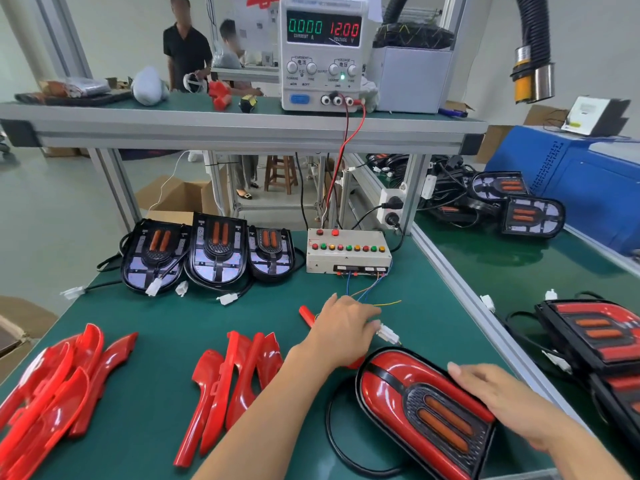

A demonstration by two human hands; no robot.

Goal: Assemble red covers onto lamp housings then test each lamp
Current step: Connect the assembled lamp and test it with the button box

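Testing, by the look of it, was the step in hand: one lamp (426,410) lay at the near right of the green bench (207,317) with its red covers already on, its black cable looping round its left side. The right hand (498,400) rested flat on the lamp's right edge, fingers straight, steadying it rather than gripping. The left hand (343,327) reached forward over the bench toward the white plug (389,334) at the end of the lamp's lead; its fingertips were at or just beside the plug, though whether they pinched it could not be told, the hand being blurred.

Loose coloured wires (367,292) trailed from the button box (348,251) toward that same spot, and the power supply (323,50) on the shelf read zero current at twelve volts, so the lamp was probably not yet connected.

The next move would call for mating the plug with the box's leads, then pressing buttons and watching the lamp light.

Three bare housings (214,251) stood at the back left, well apart from the hands, and two heaps of loose red covers (239,372) lay at the near left. Finished lamps (595,334) lay on the neighbouring bench to the right.
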